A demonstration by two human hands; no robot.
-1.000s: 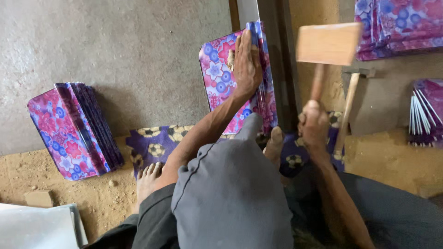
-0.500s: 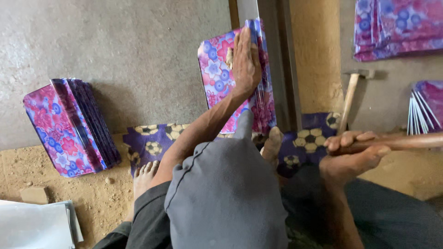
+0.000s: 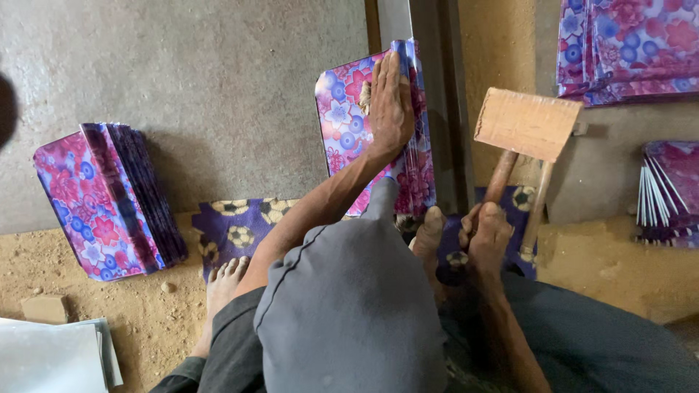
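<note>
A person is sitting on a sandy floor (image 3: 611, 269) beside a grey concrete slab (image 3: 218, 94). The left hand (image 3: 389, 102) is pressing flat and open on a flowered sheet (image 3: 342, 124) against a metal bar (image 3: 429, 94); the right hand (image 3: 488, 233) is gripping a wooden mallet (image 3: 526, 125). Sheet stacks (image 3: 102, 196) are standing well apart, leaving room.

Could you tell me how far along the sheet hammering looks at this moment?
Possibly done: a floral stack stands at one side. In hand: the left hand presses a floral sheet down while the right hand grips a wooden mallet. Possibly left: more sheets opposite.
</note>
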